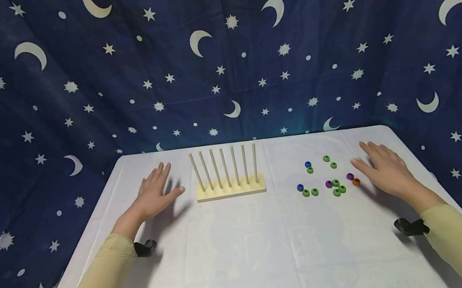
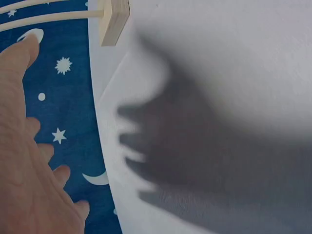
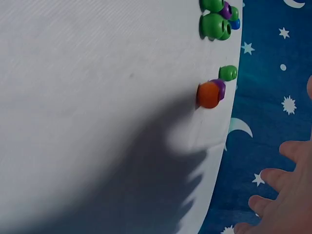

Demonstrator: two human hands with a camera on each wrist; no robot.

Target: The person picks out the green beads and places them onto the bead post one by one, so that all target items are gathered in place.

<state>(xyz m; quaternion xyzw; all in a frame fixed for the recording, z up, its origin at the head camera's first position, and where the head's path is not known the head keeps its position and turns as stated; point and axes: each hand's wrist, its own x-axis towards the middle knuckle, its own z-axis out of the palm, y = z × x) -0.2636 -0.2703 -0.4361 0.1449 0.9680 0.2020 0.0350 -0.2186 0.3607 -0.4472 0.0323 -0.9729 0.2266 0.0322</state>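
Beads (image 1: 336, 182) lie loose on the right side of the white table (image 1: 248, 256): eight green, two blue, two purple and one orange (image 1: 356, 182). The orange one touches or nearly touches a purple one, closest to the right hand (image 1: 385, 170). That hand is spread wide, fingers straight, thumb apart, holding nothing, raised just right of the beads with its shadow below. Left of them, toward the far edge, stands a wooden rack (image 1: 231, 190) with seven bare upright pegs (image 1: 235, 165). The left hand (image 1: 152, 195), also wide and holding nothing, is raised left of the rack, its thumb toward it. Behind hangs a blue curtain (image 1: 183, 61) patterned with moons and stars.
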